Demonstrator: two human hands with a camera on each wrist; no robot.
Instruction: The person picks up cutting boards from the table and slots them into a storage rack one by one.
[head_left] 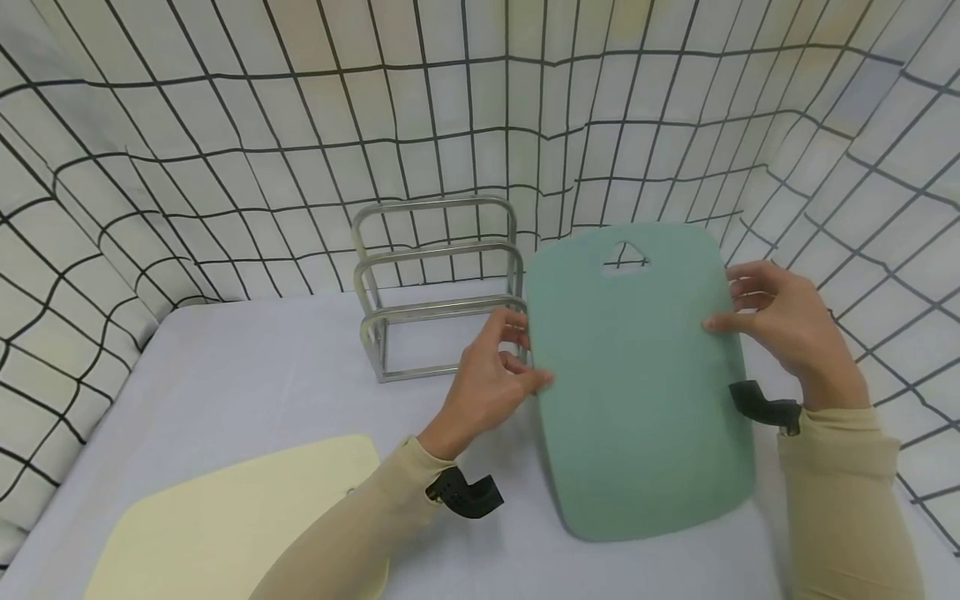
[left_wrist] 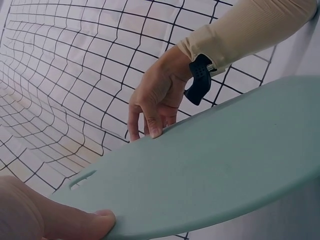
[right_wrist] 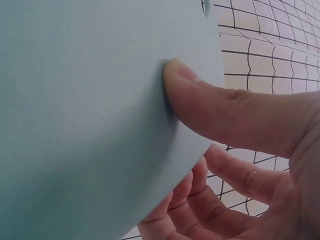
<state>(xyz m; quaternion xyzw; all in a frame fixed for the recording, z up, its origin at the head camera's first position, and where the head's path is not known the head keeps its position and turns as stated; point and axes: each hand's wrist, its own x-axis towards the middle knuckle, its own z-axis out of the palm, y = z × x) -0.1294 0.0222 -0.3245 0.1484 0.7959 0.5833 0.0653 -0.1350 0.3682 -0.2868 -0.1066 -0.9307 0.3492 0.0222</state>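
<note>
A green cutting board [head_left: 641,392] with a small cut-out handle hole near its top edge is held between both hands, tilted up over the table. The left hand [head_left: 491,379] pinches its left edge, thumb on the front face and fingers behind. On the opposite edge, the right hand [head_left: 787,321] grips a bit higher; in the right wrist view its thumb [right_wrist: 200,100] presses the face while the fingers curl behind. A metal wire rack [head_left: 442,312] with several upright loops stands just behind the left hand. The left wrist view shows the board [left_wrist: 210,160] spanning both hands.
A pale yellow cutting board [head_left: 247,508] lies flat at the front left, partly under the left forearm. The white table [head_left: 247,367] is bordered at the back and sides by black wire grid panels [head_left: 315,150] with white cloth behind.
</note>
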